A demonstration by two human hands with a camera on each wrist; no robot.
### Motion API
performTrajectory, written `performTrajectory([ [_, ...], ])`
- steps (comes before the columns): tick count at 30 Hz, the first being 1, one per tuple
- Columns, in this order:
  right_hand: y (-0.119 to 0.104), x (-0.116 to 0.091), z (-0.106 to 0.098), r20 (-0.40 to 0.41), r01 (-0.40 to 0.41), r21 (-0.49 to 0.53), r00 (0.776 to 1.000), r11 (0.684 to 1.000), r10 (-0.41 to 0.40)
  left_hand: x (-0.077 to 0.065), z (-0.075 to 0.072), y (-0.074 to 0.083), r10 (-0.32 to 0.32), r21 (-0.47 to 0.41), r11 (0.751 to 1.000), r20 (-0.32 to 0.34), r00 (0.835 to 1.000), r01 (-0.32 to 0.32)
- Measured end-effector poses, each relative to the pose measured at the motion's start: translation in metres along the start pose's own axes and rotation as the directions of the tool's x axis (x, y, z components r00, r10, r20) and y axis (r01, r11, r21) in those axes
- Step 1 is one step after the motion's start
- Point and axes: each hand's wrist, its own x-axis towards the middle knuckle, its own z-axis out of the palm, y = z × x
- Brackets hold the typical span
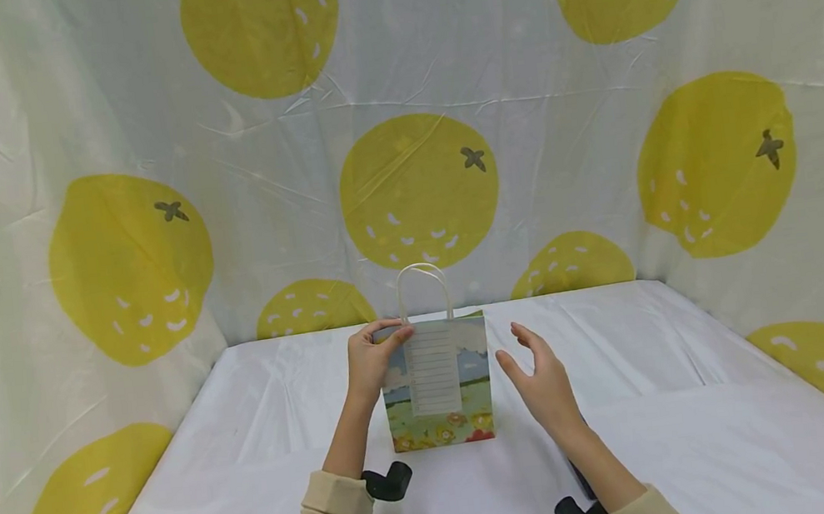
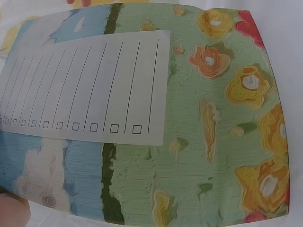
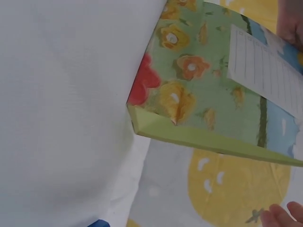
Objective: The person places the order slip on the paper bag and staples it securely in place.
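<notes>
A paper gift bag (image 1: 441, 430) with a painted flower meadow and sky stands upright on the white table, its white loop handle (image 1: 421, 268) pointing up. A lined white note sheet with small checkboxes (image 2: 94, 90) lies flat against its front. My left hand (image 1: 373, 357) pinches the bag's upper left edge, thumb in front near the sheet's top corner. To the right of the bag, my right hand (image 1: 541, 377) is held apart from it, fingers spread and holding nothing. The bag's green side (image 3: 189, 139) shows in the right wrist view.
A dark, slim object (image 1: 580, 480) lies on the table, mostly hidden behind the right forearm; a blue tip (image 3: 100, 223) shows in the right wrist view. White cloth (image 1: 703, 444) covers the table. A lemon-print curtain (image 1: 537, 152) surrounds its back and sides.
</notes>
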Motion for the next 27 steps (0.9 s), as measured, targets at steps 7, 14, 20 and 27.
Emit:
performTrajectory([
  [7, 0.006, -0.010, -0.004, -0.002, -0.021, -0.087, 1.000, 0.996, 0.021, 0.000, 0.000, 0.001, -0.015, -0.005, 1.000, 0.003, 1.000, 0.015],
  [14, 0.011, -0.018, -0.009, -0.011, -0.050, -0.137, 0.999, 0.989, 0.049, 0.000, -0.001, 0.002, -0.009, -0.007, 1.000, 0.007, 1.000, 0.009],
  [20, 0.015, -0.023, -0.012, -0.025, -0.075, -0.195, 0.997, 0.978, 0.072, -0.002, -0.001, 0.009, -0.025, -0.008, 1.000, 0.016, 1.000, 0.025],
  [27, 0.016, -0.027, -0.018, 0.002, -0.131, -0.259, 0.991, 0.957, 0.136, 0.001, 0.000, -0.001, 0.001, -0.001, 1.000, -0.002, 1.000, -0.001],
])
